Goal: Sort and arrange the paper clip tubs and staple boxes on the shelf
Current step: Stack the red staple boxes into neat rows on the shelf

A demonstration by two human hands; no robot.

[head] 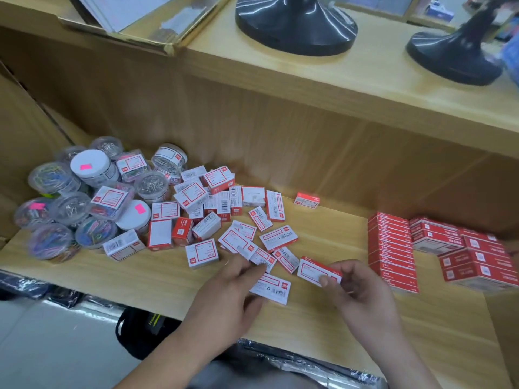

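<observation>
- shelf — spans mid-frame and carries everything.
- paper clip tubs — bunched at left, kept apart from the boxes.
- staple boxes — scattered at centre, unsorted.
- red stack — neat at right, likely the destination.
- right hand — thumb and fingers grip a held box, lower centre, seemingly checking its label.
- left hand — fingertips pinch a loose box beside it.

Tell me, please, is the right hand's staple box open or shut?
Shut: the staple box in the right hand shows no raised flap.
</observation>
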